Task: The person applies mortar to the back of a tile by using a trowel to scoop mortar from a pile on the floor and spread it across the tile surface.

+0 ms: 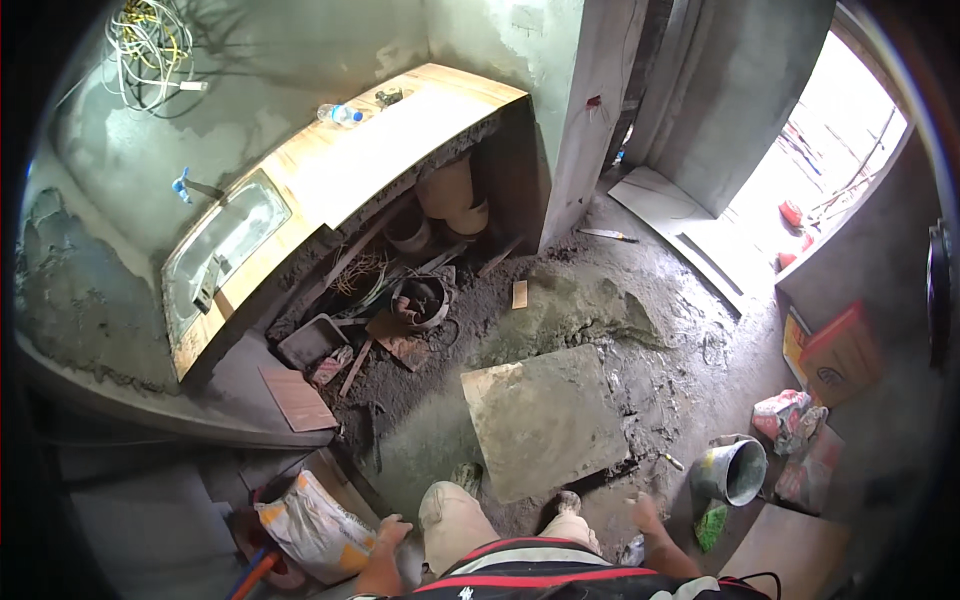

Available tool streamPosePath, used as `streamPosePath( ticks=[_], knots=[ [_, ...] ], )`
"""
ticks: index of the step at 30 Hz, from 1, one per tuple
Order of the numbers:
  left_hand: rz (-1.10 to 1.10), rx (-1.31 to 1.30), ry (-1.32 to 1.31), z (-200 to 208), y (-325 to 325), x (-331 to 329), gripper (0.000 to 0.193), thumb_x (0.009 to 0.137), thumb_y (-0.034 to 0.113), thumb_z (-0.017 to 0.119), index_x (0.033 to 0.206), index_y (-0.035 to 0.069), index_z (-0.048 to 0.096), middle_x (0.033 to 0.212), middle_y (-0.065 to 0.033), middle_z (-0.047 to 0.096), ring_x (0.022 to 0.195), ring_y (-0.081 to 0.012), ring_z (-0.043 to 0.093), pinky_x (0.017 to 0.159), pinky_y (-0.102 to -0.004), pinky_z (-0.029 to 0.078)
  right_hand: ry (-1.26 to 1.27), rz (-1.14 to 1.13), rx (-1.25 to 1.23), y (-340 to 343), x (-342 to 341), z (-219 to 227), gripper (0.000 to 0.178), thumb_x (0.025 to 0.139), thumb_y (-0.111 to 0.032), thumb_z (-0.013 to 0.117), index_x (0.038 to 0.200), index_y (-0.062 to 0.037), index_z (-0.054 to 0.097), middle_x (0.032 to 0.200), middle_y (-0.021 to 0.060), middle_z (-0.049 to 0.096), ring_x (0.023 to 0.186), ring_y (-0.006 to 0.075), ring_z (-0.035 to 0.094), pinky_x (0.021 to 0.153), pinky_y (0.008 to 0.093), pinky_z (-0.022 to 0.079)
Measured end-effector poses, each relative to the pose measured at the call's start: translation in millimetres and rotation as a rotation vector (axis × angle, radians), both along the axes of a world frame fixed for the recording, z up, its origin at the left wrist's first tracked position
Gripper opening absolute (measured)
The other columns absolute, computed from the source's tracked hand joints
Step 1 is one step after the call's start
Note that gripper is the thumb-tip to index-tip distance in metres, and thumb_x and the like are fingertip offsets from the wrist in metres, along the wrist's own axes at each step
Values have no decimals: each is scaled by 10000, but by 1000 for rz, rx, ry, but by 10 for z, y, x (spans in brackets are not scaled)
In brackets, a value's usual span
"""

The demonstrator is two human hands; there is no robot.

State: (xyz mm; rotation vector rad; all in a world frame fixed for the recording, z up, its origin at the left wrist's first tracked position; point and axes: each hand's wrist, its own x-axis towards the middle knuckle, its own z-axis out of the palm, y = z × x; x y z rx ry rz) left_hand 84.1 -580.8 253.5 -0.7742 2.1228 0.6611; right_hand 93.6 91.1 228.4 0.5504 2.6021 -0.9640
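My left hand [394,531] hangs low beside my left knee, close to a white and orange sack [318,525]. Its fingers look loosely apart, and nothing shows in them. On the other side, my right hand [644,514] is held out past my right leg, fingers slightly spread and bare. In front of my feet a large square slab [545,422], dusty grey-beige, lies flat on the dirt-covered floor. A small pale-handled tool [672,462] rests on the ground between the slab and a grey bucket [730,470], which is tipped onto its side.
A wood-patterned countertop [400,130] with a sink [225,250] and a plastic bottle [340,115] runs along the left. Buckets and rubble crowd beneath it. A tile piece [298,398] leans nearby. Cardboard boxes [840,350] and bags stand right; boards [680,225] lie by the bright doorway.
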Motion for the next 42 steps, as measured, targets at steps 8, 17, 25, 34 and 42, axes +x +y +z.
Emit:
streamPosePath(
  ticks=[8, 17, 25, 34, 42],
  knots=[
    [283, 91, 346, -275, -1431, -1141, 614, 766, 259, 683, 1280, -68, 609, 1232, -281, 654, 1199, -367, 621, 1027, -404, 468, -138, -214, -385, -1127, -691, 609, 138, 868, -139, 580, 822, -22, 638, 710, 115, 661, 534, 203, 609, 473, 354, 462],
    [108, 173, 418, 324, -783, -1447, 550, 820, 259, 680, 1255, -72, 620, 1106, -236, 711, 1036, -279, 694, 902, -365, 534, -213, -594, -445, -628, -722, 204, 194, 959, -289, 568, 1011, -103, 577, 669, 81, 604, 475, 215, 575, 380, 365, 432],
    [537, 495, 594, 1439, -722, -2286, 444, 894, 188, 708, 1264, -30, 596, 886, -47, 675, 709, -117, 629, 583, -243, 478, -446, -654, -556, -806, -634, 277, 144, 975, -236, 552, 1027, -105, 520, 698, 89, 618, 472, 218, 572, 371, 363, 423],
    [320, 781, 1111, 3170, -1721, -5592, 300, 940, 213, 649, 1189, 47, 646, 1065, -69, 680, 925, -166, 640, 806, -308, 524, -66, -790, -494, -2025, -2776, 841, 344, 881, -307, 618, 1110, -53, 659, 861, 112, 650, 787, 238, 652, 662, 399, 520],
    [-175, 6, 1307, 2963, -2620, -8837, 618, 991, 396, 576, 1381, -80, 521, 1387, -255, 569, 1297, -324, 544, 1103, -382, 392, 152, -532, -1097, -4246, -6518, 1855, 340, 953, -342, 667, 1152, -68, 637, 939, 25, 660, 733, 130, 623, 605, 260, 512]
  ],
)
